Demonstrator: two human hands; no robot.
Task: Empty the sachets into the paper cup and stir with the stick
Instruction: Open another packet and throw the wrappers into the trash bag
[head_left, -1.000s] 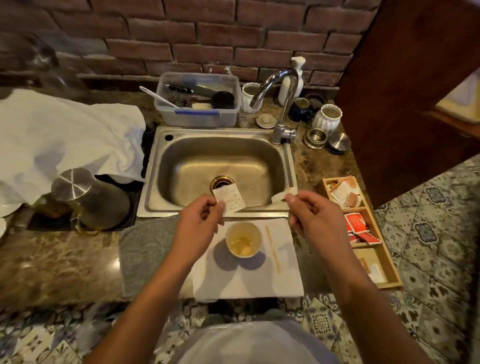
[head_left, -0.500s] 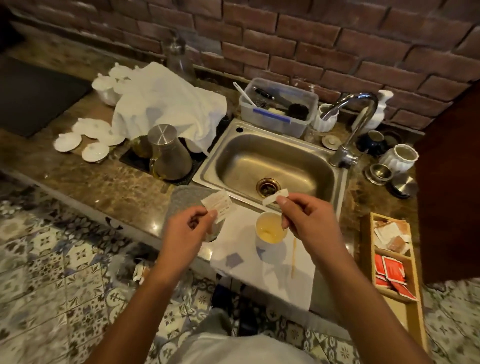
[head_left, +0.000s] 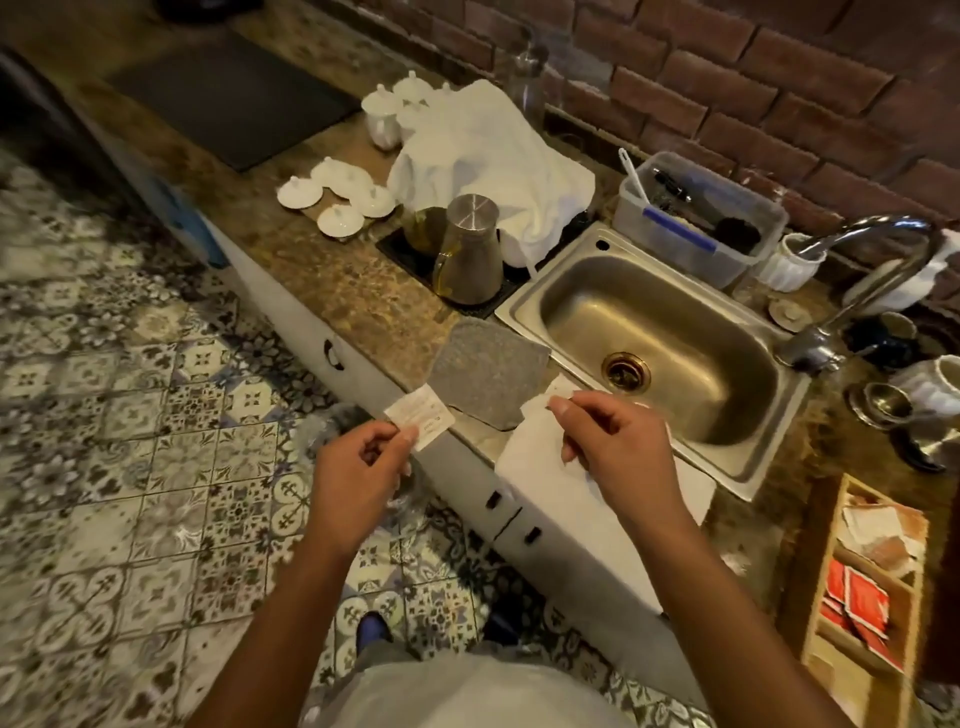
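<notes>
I see a red brick wall (head_left: 753, 78) running behind a mottled brown stone table (head_left: 332, 270), lit warm and dim. A steel sink (head_left: 524, 306) is set into it, its curved tap (head_left: 883, 260) at the right. The floor (head_left: 130, 415) below is patterned tile in grey, cream and blue. A dark mat (head_left: 228, 98) lies at the far left end, and pale cabinet fronts (head_left: 311, 332) with dark handles face me under the edge.
</notes>
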